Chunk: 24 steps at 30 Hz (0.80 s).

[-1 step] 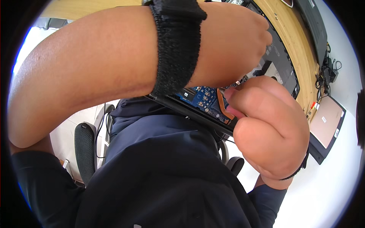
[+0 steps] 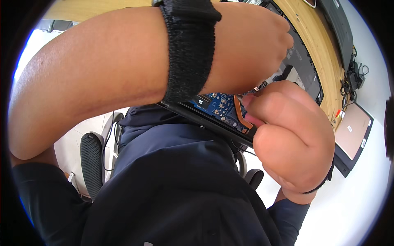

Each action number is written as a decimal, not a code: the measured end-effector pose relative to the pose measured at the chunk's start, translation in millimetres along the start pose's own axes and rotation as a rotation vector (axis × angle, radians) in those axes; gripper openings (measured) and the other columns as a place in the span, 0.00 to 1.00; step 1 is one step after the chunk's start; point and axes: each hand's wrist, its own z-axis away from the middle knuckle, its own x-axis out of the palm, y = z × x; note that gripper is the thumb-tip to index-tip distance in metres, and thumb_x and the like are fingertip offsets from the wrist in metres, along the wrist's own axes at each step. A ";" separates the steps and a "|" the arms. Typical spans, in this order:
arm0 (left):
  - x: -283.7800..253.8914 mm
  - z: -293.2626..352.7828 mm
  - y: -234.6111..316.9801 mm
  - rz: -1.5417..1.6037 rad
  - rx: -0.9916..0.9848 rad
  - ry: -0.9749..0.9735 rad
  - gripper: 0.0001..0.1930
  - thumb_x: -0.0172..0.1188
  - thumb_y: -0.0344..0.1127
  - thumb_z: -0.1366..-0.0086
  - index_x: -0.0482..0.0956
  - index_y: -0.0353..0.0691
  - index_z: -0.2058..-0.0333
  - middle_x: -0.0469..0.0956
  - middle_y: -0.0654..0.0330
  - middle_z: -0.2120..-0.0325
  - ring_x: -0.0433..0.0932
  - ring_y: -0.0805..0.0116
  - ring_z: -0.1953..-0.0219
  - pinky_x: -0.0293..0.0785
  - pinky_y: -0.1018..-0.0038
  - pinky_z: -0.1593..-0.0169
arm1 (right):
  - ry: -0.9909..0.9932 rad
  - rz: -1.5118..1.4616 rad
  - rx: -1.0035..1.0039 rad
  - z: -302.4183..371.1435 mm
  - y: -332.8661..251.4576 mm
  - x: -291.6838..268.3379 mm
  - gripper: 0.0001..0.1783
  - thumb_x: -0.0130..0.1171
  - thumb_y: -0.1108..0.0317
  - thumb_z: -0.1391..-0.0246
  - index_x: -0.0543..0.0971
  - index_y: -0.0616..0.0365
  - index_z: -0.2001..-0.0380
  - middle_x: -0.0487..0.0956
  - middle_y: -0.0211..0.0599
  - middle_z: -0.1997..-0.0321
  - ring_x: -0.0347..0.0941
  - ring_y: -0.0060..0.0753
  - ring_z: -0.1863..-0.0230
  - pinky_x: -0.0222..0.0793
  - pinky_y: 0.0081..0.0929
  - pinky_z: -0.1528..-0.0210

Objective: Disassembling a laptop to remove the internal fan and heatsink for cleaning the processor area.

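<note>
An opened laptop (image 2: 305,61) lies in front of me, with a blue circuit board (image 2: 219,107) and a copper heat pipe (image 2: 241,112) exposed. My left hand (image 2: 250,45) reaches across it from the left, back upward, its fingers curled; whatever they hold is hidden beneath. On the right, my right hand (image 2: 293,119) is closed beside the heat pipe. A small silvery tip shows at its fingertips, and something pink lies between its fingers; I cannot make out what it grips. A black strap (image 2: 191,53) wraps my left wrist.
The laptop's front edge is close to my lap. Wooden desk (image 2: 314,41) surrounds its far side. Black cables (image 2: 355,74) and a rose-gold laptop lid (image 2: 352,131) are at the right, near a dark screen (image 2: 334,28). A chair armrest (image 2: 91,160) stands at the left.
Almost nothing differs. My left wrist has shifted very slightly left; my right hand stays by the heat pipe, still closed.
</note>
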 end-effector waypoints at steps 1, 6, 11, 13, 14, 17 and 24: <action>1.0 -0.4 -0.2 -0.005 0.005 0.006 0.12 0.55 0.37 0.34 0.84 0.37 0.70 0.81 0.57 0.67 0.77 0.63 0.57 0.68 0.70 0.47 | -0.058 0.065 -0.041 -0.9 1.0 -2.1 0.11 0.63 0.83 0.51 0.82 0.70 0.61 0.80 0.49 0.62 0.78 0.41 0.62 0.75 0.31 0.60; -18.8 0.8 -2.2 0.025 -0.013 0.007 0.12 0.57 0.37 0.35 0.83 0.36 0.70 0.81 0.55 0.68 0.78 0.60 0.59 0.71 0.68 0.51 | 0.177 0.195 -0.048 7.8 9.3 17.7 0.13 0.70 0.81 0.51 0.80 0.65 0.61 0.81 0.49 0.66 0.78 0.44 0.67 0.73 0.30 0.66; -35.0 19.8 9.6 0.121 -0.082 0.084 0.09 0.67 0.25 0.44 0.79 0.35 0.64 0.77 0.55 0.67 0.76 0.49 0.62 0.74 0.58 0.57 | 0.232 0.281 0.041 8.1 6.1 22.7 0.17 0.76 0.81 0.57 0.75 0.60 0.70 0.79 0.44 0.72 0.75 0.44 0.75 0.70 0.32 0.74; -19.1 35.0 19.1 0.398 -0.153 0.255 0.10 0.66 0.26 0.45 0.80 0.34 0.63 0.78 0.54 0.64 0.76 0.48 0.60 0.75 0.57 0.55 | 0.261 0.296 -0.045 5.8 6.3 21.7 0.18 0.75 0.82 0.57 0.72 0.59 0.72 0.77 0.44 0.75 0.73 0.46 0.77 0.67 0.35 0.77; -17.6 41.4 19.9 0.399 -0.150 0.254 0.10 0.66 0.26 0.45 0.80 0.34 0.63 0.78 0.54 0.64 0.76 0.48 0.60 0.75 0.57 0.55 | 0.263 0.296 -0.043 4.9 8.1 21.7 0.18 0.75 0.82 0.57 0.72 0.59 0.72 0.77 0.44 0.75 0.73 0.46 0.77 0.67 0.35 0.77; -32.7 38.0 26.5 0.610 -0.243 -0.160 0.12 0.65 0.27 0.45 0.81 0.32 0.61 0.79 0.50 0.60 0.77 0.44 0.56 0.76 0.57 0.53 | 0.289 0.301 -0.106 3.1 11.1 20.4 0.18 0.74 0.83 0.59 0.72 0.59 0.72 0.76 0.44 0.75 0.73 0.49 0.77 0.67 0.35 0.77; -18.8 41.1 27.3 0.666 -0.216 0.079 0.15 0.66 0.28 0.48 0.81 0.30 0.61 0.81 0.49 0.62 0.79 0.45 0.60 0.78 0.58 0.57 | 0.271 0.339 -0.067 4.7 10.0 25.6 0.18 0.73 0.85 0.61 0.72 0.60 0.74 0.76 0.43 0.74 0.73 0.48 0.77 0.68 0.36 0.76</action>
